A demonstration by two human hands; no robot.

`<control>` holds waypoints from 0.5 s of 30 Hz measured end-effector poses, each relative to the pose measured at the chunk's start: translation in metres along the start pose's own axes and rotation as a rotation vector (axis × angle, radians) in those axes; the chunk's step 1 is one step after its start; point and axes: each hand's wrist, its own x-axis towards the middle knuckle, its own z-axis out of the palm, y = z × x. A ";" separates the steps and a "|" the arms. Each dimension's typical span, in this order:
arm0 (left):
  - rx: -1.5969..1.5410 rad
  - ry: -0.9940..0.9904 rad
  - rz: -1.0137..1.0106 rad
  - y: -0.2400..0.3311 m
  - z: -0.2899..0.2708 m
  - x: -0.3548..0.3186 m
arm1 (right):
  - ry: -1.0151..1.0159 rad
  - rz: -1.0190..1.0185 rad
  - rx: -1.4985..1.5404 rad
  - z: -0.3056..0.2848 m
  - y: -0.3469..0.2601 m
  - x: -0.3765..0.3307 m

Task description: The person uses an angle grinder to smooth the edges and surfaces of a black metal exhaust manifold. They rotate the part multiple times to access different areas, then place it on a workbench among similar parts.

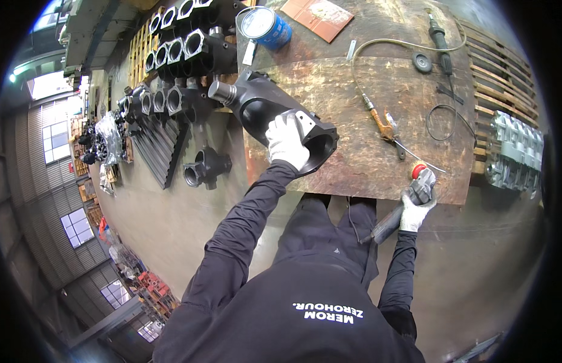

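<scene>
Standing close against the near edge of the wooden tabletop (353,163). Reaching forward and inward from the left shoulder with the left arm (229,239), bent slightly at the elbow and set out wide from the trunk. Keeping the left wrist nearly in line with the forearm, back of the white glove upward. Laying the left grip (288,140) over the black casting (275,95), just beside its open end. Cannot tell whether clasped or only pressing; too much hidden on the far side of the hand.

Lying on the left part of the tabletop, as to the casting: tilted across the view, open end toward the person's right, silver stub (223,92) toward the far left.

Bent more sharply at the elbow on the other side, with the right forearm (404,257) kept near the flank, pointing forward. Wrapped firmly around a grinder (388,226) with the right grip (417,209), well apart from the casting. Angled forward and right with the tool, rear end near the thigh, red disc (419,169) at the near right edge of the tabletop. Cannot tell whether touching the wood.

Noted farther back: air gun (386,130) on its hose, round black disc (422,63), blue bucket (273,31).
</scene>
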 end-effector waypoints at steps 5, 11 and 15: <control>0.006 0.021 -0.017 -0.009 0.002 -0.012 | 0.080 -0.021 -0.019 -0.023 0.026 -0.001; 0.092 -0.003 0.050 -0.041 -0.004 -0.034 | 0.124 0.058 0.054 -0.040 0.047 0.002; 0.063 -0.033 0.076 -0.043 -0.009 -0.049 | 0.160 0.098 0.051 -0.050 0.043 0.002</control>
